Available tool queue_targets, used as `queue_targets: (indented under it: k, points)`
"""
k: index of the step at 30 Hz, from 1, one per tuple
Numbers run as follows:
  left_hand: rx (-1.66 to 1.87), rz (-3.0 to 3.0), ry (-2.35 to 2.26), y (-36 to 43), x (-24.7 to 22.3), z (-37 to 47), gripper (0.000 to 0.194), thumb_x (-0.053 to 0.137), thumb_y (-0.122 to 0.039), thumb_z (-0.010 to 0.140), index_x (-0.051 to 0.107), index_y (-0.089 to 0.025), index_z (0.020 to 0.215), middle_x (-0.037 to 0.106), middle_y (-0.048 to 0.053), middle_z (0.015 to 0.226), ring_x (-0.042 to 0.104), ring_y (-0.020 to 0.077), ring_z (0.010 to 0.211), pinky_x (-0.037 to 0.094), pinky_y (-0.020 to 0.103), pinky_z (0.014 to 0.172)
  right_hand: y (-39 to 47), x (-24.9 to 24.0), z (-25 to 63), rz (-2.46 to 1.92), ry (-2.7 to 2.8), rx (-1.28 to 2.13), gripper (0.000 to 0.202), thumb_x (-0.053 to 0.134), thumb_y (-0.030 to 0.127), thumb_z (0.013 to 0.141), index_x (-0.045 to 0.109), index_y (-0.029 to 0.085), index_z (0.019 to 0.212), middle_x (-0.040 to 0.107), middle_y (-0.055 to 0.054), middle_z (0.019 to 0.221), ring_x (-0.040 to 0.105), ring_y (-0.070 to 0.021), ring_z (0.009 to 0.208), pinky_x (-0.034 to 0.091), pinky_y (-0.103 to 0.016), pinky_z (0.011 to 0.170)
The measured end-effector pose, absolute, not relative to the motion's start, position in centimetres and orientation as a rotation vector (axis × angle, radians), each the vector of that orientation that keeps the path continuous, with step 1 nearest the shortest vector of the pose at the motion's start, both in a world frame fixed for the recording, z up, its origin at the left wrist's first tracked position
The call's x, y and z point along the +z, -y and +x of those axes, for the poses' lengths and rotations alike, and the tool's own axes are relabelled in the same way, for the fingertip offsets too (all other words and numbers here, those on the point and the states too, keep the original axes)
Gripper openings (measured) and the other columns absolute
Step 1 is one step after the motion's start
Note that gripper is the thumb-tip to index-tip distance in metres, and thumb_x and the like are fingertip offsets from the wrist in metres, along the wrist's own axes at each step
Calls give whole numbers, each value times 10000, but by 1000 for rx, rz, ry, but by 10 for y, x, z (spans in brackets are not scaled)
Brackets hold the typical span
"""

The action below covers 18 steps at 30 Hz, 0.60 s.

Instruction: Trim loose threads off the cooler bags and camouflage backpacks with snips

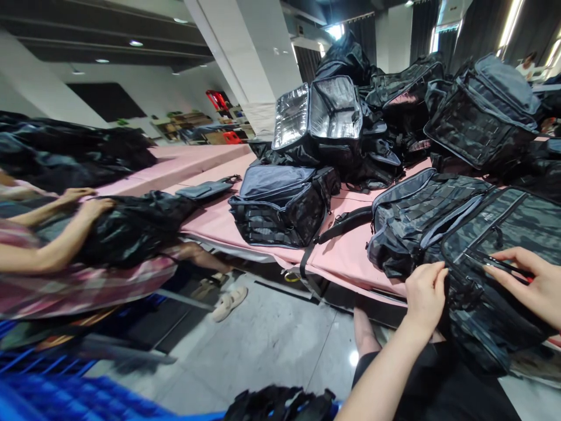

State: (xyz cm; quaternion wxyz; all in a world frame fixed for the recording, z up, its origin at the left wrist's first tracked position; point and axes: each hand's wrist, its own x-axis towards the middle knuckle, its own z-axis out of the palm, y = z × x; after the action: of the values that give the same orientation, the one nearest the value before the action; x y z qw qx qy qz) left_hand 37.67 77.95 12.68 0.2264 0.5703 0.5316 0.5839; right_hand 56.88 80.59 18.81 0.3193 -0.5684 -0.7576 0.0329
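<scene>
A dark camouflage backpack lies in front of me at the right, partly over my lap. My left hand is closed in a pinch at its near left edge; what sits between the fingertips is too small to make out. Over the bag's front, my right hand grips a slim black tool with a bit of red by the fingers, its tip pointing left toward the zipper. The tool's exact kind is unclear. Just behind, another camouflage backpack rests on the pink table, its top partly unzipped.
A boxy camouflage bag stands mid-table, with an open silver-lined bag and several piled bags behind. At left, a person's hands rest on a black bag. Blue plastic crates stand at lower left.
</scene>
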Motion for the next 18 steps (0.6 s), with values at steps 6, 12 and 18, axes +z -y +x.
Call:
queue_targets:
  k: [6, 12, 18]
  points:
    - [1484, 2057, -1709, -785, 133, 382, 220, 486, -177, 894, 680, -203, 795, 682, 81, 748, 628, 199, 725, 496, 303, 697, -808, 180, 572, -1453, 1980, 190, 505, 546, 749, 753, 666, 290, 926, 687, 38, 818, 650, -166, 649, 504, -245, 599]
    - [1590, 1908, -1674, -788, 131, 374, 157, 519, -101, 812, 626, -201, 755, 651, 46, 747, 593, 167, 714, 449, 263, 671, -806, 180, 572, -1470, 1973, 214, 507, 549, 746, 748, 672, 285, 919, 685, 32, 803, 659, -175, 662, 511, -249, 607]
    - [1610, 1551, -1598, -777, 123, 372, 158, 523, -111, 810, 642, -194, 749, 653, 28, 744, 586, 146, 682, 465, 252, 641, -805, 179, 574, -1477, 1985, 210, 500, 548, 732, 759, 667, 279, 934, 696, 20, 824, 667, -195, 682, 513, -261, 605]
